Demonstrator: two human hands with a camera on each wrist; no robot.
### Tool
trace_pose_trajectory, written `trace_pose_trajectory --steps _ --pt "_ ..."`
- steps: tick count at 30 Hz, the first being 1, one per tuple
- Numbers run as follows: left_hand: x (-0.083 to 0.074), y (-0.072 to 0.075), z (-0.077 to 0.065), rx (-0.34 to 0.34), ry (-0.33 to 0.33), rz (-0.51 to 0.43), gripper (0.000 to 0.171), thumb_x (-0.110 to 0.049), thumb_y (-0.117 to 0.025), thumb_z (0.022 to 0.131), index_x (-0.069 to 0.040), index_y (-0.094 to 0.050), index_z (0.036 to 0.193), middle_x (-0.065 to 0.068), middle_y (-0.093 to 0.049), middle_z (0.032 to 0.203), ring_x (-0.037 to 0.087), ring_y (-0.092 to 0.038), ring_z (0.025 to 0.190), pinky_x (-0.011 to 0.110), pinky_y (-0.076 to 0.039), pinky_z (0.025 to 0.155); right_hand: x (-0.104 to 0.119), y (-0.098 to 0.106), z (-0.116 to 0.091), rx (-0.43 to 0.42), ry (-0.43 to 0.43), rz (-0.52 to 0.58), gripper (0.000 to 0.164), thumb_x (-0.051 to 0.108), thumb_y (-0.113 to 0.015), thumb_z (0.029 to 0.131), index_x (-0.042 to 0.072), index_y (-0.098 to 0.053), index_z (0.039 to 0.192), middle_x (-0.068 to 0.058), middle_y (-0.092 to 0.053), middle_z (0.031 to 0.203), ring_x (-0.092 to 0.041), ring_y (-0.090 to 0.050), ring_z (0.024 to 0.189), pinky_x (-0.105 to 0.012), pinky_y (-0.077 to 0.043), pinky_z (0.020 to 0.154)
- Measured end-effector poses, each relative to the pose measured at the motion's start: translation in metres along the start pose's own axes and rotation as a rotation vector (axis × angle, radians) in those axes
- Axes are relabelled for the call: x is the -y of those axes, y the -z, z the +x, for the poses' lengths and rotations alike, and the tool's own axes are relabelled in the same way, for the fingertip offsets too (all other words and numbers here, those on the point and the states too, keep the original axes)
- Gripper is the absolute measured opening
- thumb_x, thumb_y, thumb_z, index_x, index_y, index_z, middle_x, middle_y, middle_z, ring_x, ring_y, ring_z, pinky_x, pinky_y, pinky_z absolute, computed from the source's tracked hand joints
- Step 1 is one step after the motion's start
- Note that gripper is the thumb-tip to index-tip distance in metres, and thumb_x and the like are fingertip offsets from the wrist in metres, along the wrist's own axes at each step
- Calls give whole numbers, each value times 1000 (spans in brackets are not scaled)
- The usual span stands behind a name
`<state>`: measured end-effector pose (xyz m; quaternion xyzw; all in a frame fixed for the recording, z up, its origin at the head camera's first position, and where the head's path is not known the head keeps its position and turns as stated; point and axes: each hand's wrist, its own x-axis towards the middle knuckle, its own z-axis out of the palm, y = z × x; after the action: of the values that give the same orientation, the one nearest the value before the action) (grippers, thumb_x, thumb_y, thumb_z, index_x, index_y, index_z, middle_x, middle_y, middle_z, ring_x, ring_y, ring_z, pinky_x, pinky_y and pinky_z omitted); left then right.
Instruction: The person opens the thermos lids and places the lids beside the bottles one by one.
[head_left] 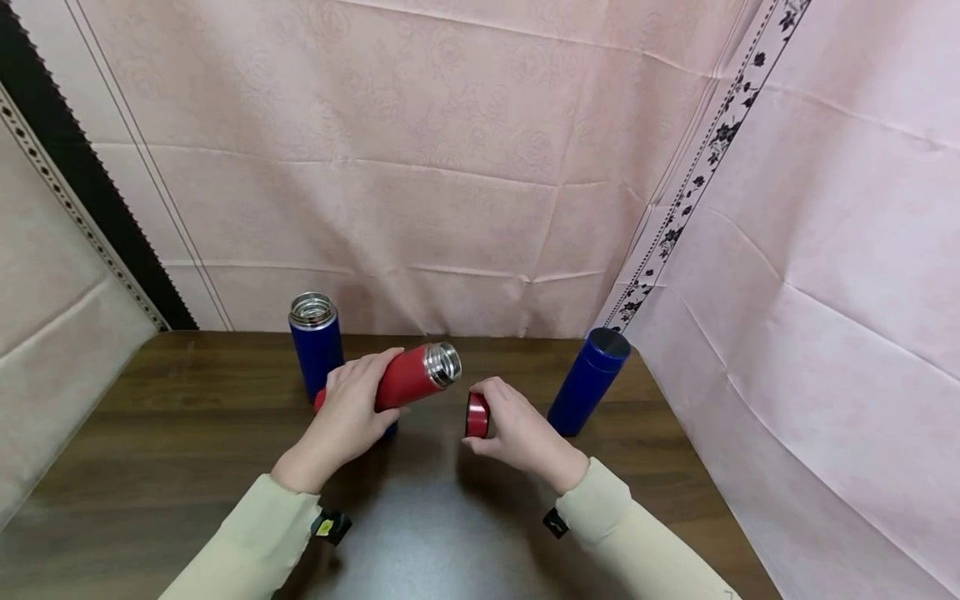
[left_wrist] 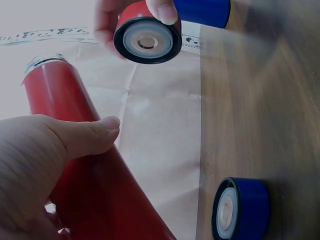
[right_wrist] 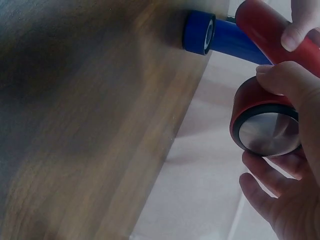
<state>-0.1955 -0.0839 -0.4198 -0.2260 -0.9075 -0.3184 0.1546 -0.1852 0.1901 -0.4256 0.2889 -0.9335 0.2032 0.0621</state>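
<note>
My left hand [head_left: 347, 412] grips a red thermos bottle [head_left: 405, 380] round its body. The bottle is tilted off the table, its uncapped steel mouth pointing right. Across a small gap, my right hand [head_left: 525, 432] holds a red lid [head_left: 477, 416] between thumb and fingers. In the left wrist view the lid's underside shows a pale seal ring; in the right wrist view its top is shiny metal. A blue lid [left_wrist: 254, 209] lies on the table beside the left hand, mostly hidden in the head view.
Behind my left hand an uncapped blue thermos bottle [head_left: 317, 357] stands upright. To the right of my right hand stands another blue bottle [head_left: 583, 390] with its dark-topped lid on. Pink cloth [head_left: 450, 208] hangs behind and beside the brown wooden table [head_left: 187, 417].
</note>
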Motion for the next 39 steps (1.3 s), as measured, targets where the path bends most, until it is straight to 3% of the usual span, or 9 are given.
trace_pose_trajectory --steps 7,12,18,21,25,33,39 --pt "-4 -7 11 -51 -14 -47 83 -25 -87 72 -17 -42 142 6 -53 131 28 -46 116 52 -30 95 -5 -4 1 15 -17 -12 71 39 -78 80 11 -45 136 3 -49 117 -9 -49 99 -27 -49 88" --pt "-7 -11 22 -97 13 -118 83 -27 -86 74 -18 -41 142 5 -54 130 27 -46 116 52 -31 95 -11 -10 4 26 -77 95 68 39 -77 81 13 -46 135 2 -47 117 -9 -51 96 -23 -50 82" --pt "-5 -21 37 -159 111 -275 81 -32 -83 76 -20 -38 143 4 -53 131 27 -49 115 53 -39 97 -23 -24 10 38 -221 325 64 34 -77 82 15 -43 133 2 -46 120 -12 -54 100 -24 -52 80" --pt "-3 -27 42 -182 187 -361 83 -35 -81 78 -20 -35 145 4 -52 134 26 -51 117 54 -43 96 -28 -31 13 27 -252 376 65 34 -78 81 13 -44 132 2 -48 118 -13 -54 100 -25 -52 81" --pt "-3 -35 47 -206 282 -438 86 -41 -78 81 -21 -29 148 5 -48 137 26 -49 120 54 -41 100 -33 -43 16 8 -258 397 66 37 -78 79 12 -45 130 2 -49 115 -13 -55 99 -25 -52 81" --pt "10 -50 54 -241 361 -443 85 -38 -79 80 -17 -31 147 9 -46 135 27 -46 121 53 -39 101 -35 -58 14 19 -305 409 64 40 -80 78 14 -45 124 1 -50 113 -12 -55 97 -25 -51 80" --pt "19 -60 57 -224 394 -445 86 -37 -79 80 -15 -31 147 12 -43 134 28 -43 122 53 -37 103 -33 -65 19 13 -320 417 64 39 -80 78 12 -44 123 0 -50 112 -13 -55 97 -26 -51 80"
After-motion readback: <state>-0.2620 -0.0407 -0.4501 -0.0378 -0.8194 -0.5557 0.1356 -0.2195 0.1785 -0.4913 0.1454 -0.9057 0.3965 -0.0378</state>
